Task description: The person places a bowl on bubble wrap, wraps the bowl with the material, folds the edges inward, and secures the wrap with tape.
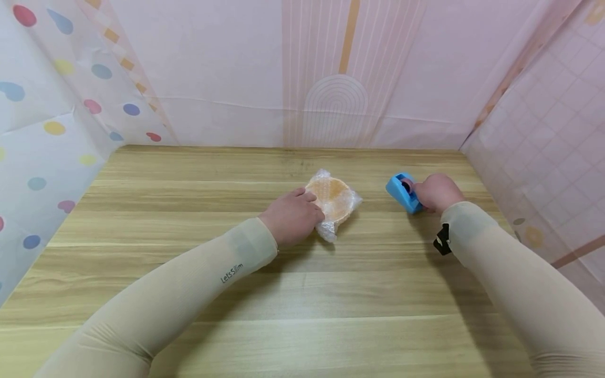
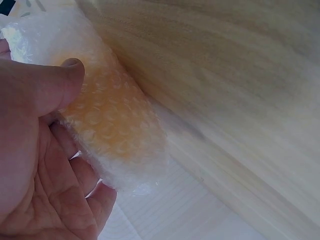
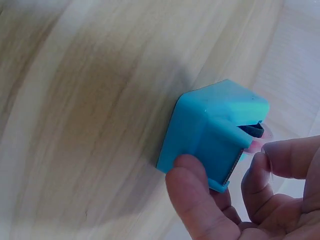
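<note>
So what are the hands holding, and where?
The left hand grips the wrapped bundle by its edge; the right hand, the tape dispenser near its toothed end.

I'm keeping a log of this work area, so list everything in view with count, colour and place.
orange round item: one, orange, inside the bubble wrap
bubble wrap: one piece, clear, mid-table around the item
tape dispenser: one, blue, right of the bubble wrap
table: one, light wood-grain, beneath everything
wall coverings: on three sides, white and pink with coloured shapes, behind and beside the table
black piece: one, black, by the right cuff
sleeves: two, beige, on both arms; the left bears lettering
left hand: one, bare, its grip on the bubble wrap
right hand: one, bare, its grip on the tape dispenser
</note>
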`<state>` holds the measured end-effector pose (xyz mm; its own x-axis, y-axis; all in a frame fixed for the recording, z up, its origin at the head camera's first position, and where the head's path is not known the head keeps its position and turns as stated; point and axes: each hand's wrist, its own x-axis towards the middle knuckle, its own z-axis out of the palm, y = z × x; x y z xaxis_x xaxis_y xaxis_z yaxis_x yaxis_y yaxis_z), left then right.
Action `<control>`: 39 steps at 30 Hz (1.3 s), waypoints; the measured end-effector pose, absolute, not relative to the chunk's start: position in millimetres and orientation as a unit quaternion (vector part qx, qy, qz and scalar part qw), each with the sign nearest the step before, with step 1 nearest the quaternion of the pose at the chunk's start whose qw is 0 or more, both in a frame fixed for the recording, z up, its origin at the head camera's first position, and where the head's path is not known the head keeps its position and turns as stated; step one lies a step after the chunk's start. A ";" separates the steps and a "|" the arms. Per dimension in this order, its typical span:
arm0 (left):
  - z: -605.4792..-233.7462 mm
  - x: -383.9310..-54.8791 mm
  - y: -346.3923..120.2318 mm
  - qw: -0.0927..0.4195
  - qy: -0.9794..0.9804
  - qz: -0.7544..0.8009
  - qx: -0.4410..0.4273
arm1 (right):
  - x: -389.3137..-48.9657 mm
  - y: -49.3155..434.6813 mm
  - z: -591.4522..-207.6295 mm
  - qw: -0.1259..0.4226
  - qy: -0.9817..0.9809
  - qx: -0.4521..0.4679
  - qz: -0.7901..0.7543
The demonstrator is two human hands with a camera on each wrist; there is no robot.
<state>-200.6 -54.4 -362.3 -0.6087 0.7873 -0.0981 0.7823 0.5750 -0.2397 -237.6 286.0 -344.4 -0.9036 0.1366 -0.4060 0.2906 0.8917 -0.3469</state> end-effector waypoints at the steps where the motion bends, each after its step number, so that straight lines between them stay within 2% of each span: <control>1: -362.5 -200.6 -54.5 0.009 -0.887 0.130 -0.443 | -237.8 285.8 -344.3 0.190 0.954 0.111 -0.205; 19: -363.4 -199.7 -54.0 0.011 -0.888 0.126 -0.441 | -236.9 283.3 -344.0 0.177 0.954 0.109 -0.214; 31: -365.1 -199.7 -54.7 0.011 -0.889 0.124 -0.441 | -239.6 285.1 -344.1 0.191 0.947 0.119 -0.228; 39: -363.5 -199.3 -54.5 0.010 -0.887 0.131 -0.442 | -239.0 287.5 -343.6 0.170 0.960 0.094 -0.201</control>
<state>-199.3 -54.5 -363.5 -0.6088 0.7873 -0.0979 0.7819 0.5744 -0.2423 -239.0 287.5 -343.6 -0.9249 0.1116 -0.3634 0.2480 0.9016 -0.3544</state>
